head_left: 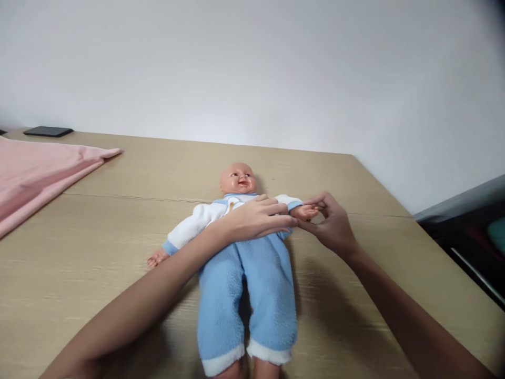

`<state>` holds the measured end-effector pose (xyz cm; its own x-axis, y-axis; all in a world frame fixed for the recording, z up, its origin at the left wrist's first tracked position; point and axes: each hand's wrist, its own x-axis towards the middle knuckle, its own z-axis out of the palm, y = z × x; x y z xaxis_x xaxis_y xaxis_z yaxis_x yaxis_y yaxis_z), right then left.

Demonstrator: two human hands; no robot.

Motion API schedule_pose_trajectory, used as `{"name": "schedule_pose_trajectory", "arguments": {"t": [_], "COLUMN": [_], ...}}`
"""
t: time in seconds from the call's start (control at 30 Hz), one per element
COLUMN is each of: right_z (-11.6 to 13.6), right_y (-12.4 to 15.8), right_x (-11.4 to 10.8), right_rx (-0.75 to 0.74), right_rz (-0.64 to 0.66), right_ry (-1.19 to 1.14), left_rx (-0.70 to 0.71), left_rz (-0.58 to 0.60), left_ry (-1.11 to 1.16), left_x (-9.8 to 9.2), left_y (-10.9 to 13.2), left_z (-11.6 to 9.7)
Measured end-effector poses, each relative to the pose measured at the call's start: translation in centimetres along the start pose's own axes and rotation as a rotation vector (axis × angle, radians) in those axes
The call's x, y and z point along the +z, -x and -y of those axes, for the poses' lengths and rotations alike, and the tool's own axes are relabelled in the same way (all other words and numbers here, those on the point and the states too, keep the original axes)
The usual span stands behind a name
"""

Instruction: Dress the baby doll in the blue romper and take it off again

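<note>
A bald baby doll [246, 279] lies on its back on the wooden table, dressed in a blue and white fleece outfit. Across its chest rests my left hand [258, 217], its fingers reaching to the doll's sleeve on the right of the view. My right hand [329, 222] pinches the blue cuff [295, 205] of that sleeve between thumb and fingers, around the doll's small hand [305, 212]. The doll's other arm [185, 231] lies stretched out to the left, beside my left forearm.
A pink cloth [43, 168] lies on the table [158, 168] at the left. Behind it, near the wall, is a flat black device [48, 131]. Dark objects [473, 237] stand beyond the table's right edge.
</note>
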<state>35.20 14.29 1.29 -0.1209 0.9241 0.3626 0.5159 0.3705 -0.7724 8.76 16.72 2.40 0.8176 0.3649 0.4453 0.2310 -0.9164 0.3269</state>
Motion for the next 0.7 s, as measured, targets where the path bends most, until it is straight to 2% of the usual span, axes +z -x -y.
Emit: {"name": "schedule_pose_trajectory", "arguments": {"t": [0.1, 0.23, 0.33, 0.4, 0.53, 0.6, 0.7], "right_z": [1.8, 3.0, 3.1, 3.0, 2.5, 2.1, 1.2], "right_y": [-0.8, -0.1, 1.4, 2.5, 3.8, 3.9, 3.7], "right_x": [1.7, 2.0, 1.9, 2.4, 4.7, 5.7, 6.6], "right_rx": [-0.089, -0.212, -0.153, 0.012, 0.394, 0.474, 0.464], "right_rz": [0.137, 0.324, 0.376, 0.320, 0.133, 0.065, -0.040], "right_ry": [0.101, 0.114, -0.044, -0.250, -0.693, -0.772, -0.683], "left_rx": [-0.003, -0.113, -0.227, -0.271, -0.303, -0.313, -0.335], "left_rz": [-0.062, -0.199, -0.295, -0.298, -0.224, -0.181, -0.141], "left_ry": [0.018, 0.175, 0.371, 0.410, 0.280, 0.223, 0.188], "left_x": [-0.4, -0.9, -1.0, -0.7, 0.1, 0.5, 0.8], "left_y": [0.6, 0.6, 0.0, -0.4, -0.6, -0.5, -0.4], "left_z": [-0.2, -0.5, -0.1, 0.3, 0.7, 0.7, 0.9]}}
